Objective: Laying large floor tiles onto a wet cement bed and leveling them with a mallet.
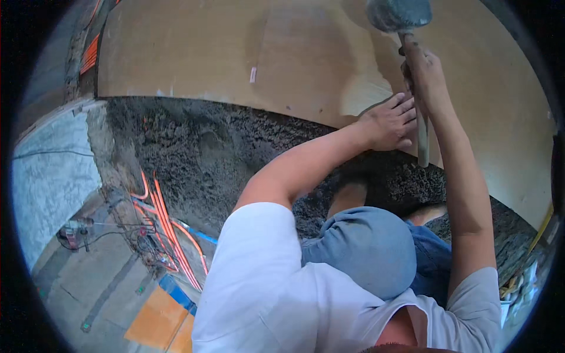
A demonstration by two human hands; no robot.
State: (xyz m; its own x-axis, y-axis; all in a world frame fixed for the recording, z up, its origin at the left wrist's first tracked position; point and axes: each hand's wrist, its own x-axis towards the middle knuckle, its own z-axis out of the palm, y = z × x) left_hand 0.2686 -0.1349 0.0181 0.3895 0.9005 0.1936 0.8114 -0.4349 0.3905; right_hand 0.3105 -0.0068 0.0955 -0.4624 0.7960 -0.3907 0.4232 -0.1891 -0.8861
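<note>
The person's right hand (425, 79) was closed around the handle of a mallet (399, 14), whose grey head was positioned over a large tan panel (194, 53). The left hand (388, 122) was open, fingers spread at the panel's near edge. Dark, coarse material (182, 153) adjoined that edge, beyond the person's bent knee (371, 253).

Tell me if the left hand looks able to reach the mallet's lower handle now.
Probably yes: the left hand lies close beside the mallet handle, nothing visible between them, and the right hand grips only higher up.
</note>
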